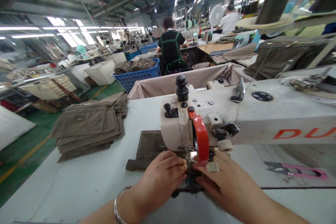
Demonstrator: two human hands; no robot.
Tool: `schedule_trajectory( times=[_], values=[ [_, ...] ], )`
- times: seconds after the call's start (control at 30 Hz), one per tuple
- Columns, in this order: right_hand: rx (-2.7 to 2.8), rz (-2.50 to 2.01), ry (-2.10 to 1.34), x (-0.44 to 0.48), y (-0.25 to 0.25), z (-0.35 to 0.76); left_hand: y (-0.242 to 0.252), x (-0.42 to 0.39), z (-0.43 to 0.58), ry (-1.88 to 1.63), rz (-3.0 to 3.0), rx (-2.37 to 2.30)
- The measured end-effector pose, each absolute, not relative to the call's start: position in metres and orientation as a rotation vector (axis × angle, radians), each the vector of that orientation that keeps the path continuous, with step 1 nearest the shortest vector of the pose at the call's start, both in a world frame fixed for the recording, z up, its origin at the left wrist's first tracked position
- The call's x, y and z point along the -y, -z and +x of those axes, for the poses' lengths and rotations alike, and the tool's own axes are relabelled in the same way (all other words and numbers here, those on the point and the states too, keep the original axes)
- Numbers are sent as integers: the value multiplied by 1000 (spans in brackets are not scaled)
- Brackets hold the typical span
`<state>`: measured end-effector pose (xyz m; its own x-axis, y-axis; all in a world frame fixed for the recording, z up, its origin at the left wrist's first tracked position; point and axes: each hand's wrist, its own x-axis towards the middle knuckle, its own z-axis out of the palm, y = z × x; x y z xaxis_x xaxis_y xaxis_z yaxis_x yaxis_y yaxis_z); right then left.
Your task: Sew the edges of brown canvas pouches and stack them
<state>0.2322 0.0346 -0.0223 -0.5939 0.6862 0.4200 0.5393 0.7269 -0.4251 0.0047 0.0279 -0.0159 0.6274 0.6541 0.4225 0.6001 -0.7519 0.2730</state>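
A dark brown fabric panel (149, 143) lies under the head of a white sewing machine (252, 101), its near edge rolled or folded over. My left hand (168, 171) is closed on that panel just left of the needle area, fingertips pinched together at the fold. On the other side, my right hand (220, 171) presses in close beside the red guard (201, 140), thumb and fingers at the fabric's edge. The needle and presser foot are mostly hidden behind the guard and my fingers.
A stack of brown fabric pieces (89, 122) rests at the table's left. Pink-handled thread snips (299, 170) lie under the machine arm. Behind the table are a pink cloth-lined bin (157, 84), a blue crate (141, 77) of fabric and a seated person (172, 47).
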Motion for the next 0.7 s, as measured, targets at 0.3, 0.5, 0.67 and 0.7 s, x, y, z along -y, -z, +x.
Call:
schedule_trajectory(
  times=[0.3,0.5,0.67,0.7],
  values=[
    [2230,-843,-400,-33,34,226,24,-22,18,-812,2496,-1226],
    [2260,-876,-305,-38,38,223,33,-33,13,-688,2487,-1265],
    [2268,-980,-289,-41,41,222,32,-45,14,-672,2488,-1264],
    [2281,-996,-294,-42,41,222,30,-46,14,-668,2481,-1282]
  ],
)
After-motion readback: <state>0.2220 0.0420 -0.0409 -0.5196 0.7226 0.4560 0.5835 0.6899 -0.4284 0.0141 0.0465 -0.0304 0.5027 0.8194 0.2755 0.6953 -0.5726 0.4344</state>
